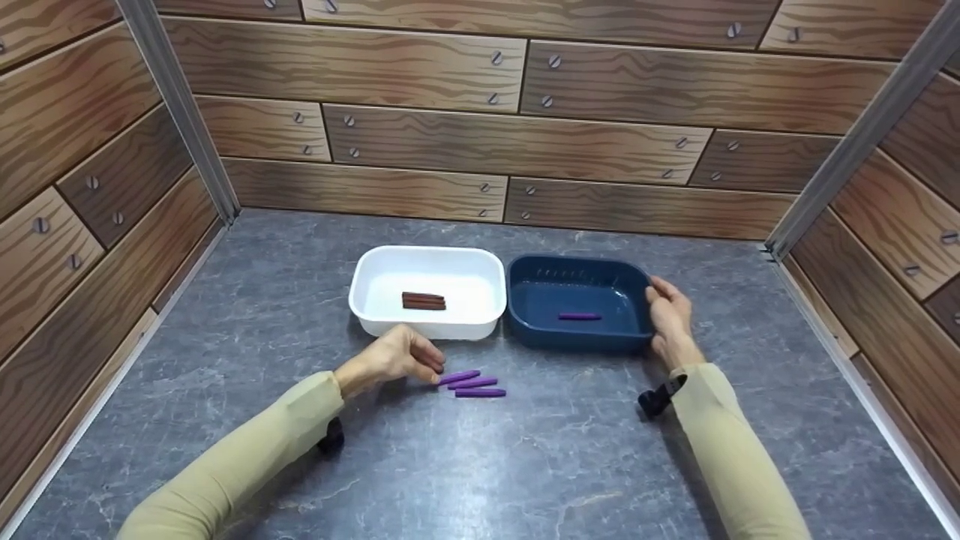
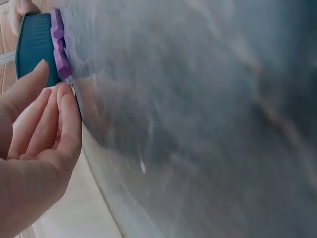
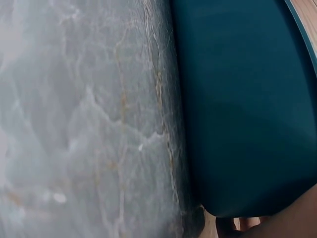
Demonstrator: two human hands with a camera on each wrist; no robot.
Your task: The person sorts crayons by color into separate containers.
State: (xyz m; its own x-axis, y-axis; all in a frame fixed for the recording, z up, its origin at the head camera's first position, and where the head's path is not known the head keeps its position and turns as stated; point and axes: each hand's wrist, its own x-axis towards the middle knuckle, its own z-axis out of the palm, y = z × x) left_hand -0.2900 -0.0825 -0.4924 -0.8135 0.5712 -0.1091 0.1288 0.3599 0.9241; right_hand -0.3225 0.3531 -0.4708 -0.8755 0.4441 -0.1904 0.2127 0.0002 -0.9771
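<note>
Three purple crayons (image 1: 481,392) lie side by side on the grey table, in front of two containers. My left hand (image 1: 397,356) hovers at their left end, thumb and fingers apart; in the left wrist view the fingertips (image 2: 63,89) come close to the crayons (image 2: 60,49), and whether they touch is unclear. My right hand (image 1: 670,319) holds the right end wall of the dark blue container (image 1: 577,341), its fingers at the rim. One purple crayon (image 1: 580,316) lies inside that container. Much of the right hand is out of sight in the right wrist view, beside the blue wall (image 3: 247,109).
A white container (image 1: 431,330) stands left of the blue one, almost touching it, with several brown sticks (image 1: 424,301) inside. Wood-patterned walls (image 1: 420,135) enclose the table (image 1: 480,472) at the back and both sides.
</note>
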